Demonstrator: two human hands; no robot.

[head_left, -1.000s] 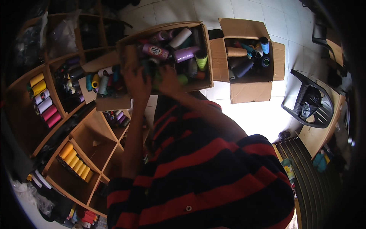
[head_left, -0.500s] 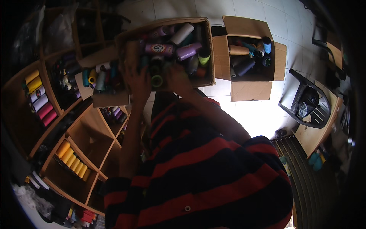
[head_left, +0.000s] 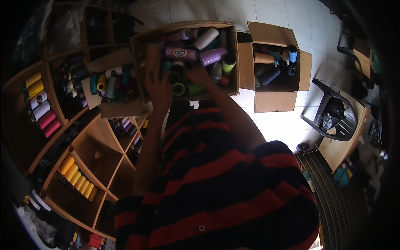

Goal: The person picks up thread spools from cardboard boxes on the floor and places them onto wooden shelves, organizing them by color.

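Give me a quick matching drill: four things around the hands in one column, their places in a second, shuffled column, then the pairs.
1 lilac spool
2 yellow spools
3 black chair
4 smaller open box

A lower shelf cubby on the left
B in the big box by the hands
C floor, right of the big box
D far right, by a wooden table

Pairs: 1-B, 2-A, 3-D, 4-C

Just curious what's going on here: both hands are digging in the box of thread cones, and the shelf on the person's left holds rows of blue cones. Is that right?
Not quite. The head view shows both hands, left and right, in the box of thread cones, but the shelf on the left holds yellow cones, with more yellow, white and pink ones higher up, not blue rows.
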